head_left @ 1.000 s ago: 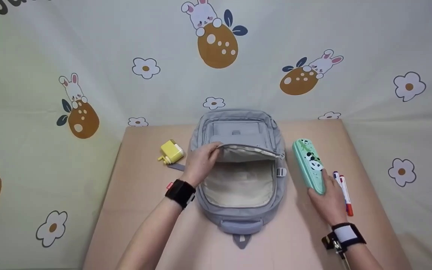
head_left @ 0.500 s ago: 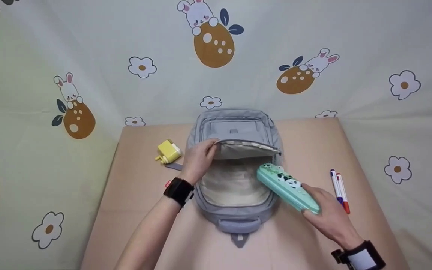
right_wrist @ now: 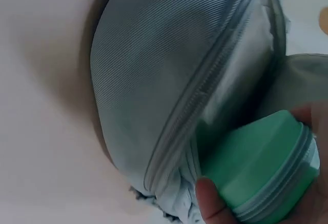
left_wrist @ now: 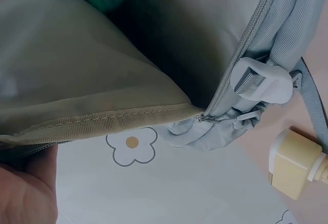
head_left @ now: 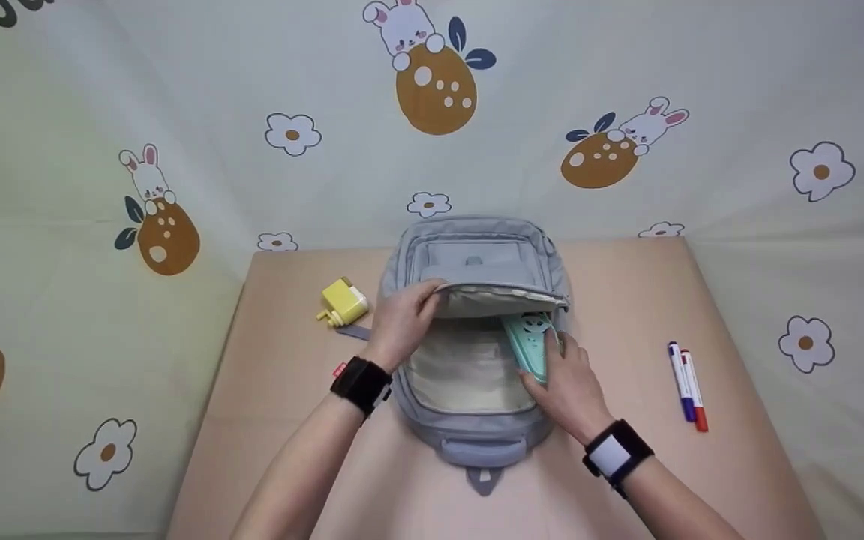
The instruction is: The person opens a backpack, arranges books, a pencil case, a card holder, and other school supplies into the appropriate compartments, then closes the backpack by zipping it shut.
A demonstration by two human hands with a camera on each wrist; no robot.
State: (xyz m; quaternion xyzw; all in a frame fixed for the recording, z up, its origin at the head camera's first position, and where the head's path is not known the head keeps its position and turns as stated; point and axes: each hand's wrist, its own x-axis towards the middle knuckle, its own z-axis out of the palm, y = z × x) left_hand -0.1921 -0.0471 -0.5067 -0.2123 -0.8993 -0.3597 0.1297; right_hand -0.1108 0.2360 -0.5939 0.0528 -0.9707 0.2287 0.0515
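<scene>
A grey backpack (head_left: 477, 427) lies on the table with its main compartment unzipped and its pale lining showing. My left hand (head_left: 402, 319) pinches the zippered edge of the front flap and holds it up. In the left wrist view, fingers (left_wrist: 38, 175) grip that flap's edge from below. My right hand (head_left: 571, 382) holds a mint-green pencil case (head_left: 528, 349) with a panda print, its far end under the flap inside the opening. The right wrist view shows the thumb on one side of the pencil case (right_wrist: 256, 157) and fingers on the other.
A yellow pencil sharpener with a crank (head_left: 344, 301) stands left of the backpack, beside a grey strap (head_left: 354, 331). Two markers (head_left: 685, 386), one blue-capped and one red-capped, lie on the table (head_left: 627, 277) at the right. A printed cloth (head_left: 342, 187) hangs behind.
My right hand has lifted the pencil case from the table at right and carried it left into the backpack's opening. My left hand still holds the flap up.
</scene>
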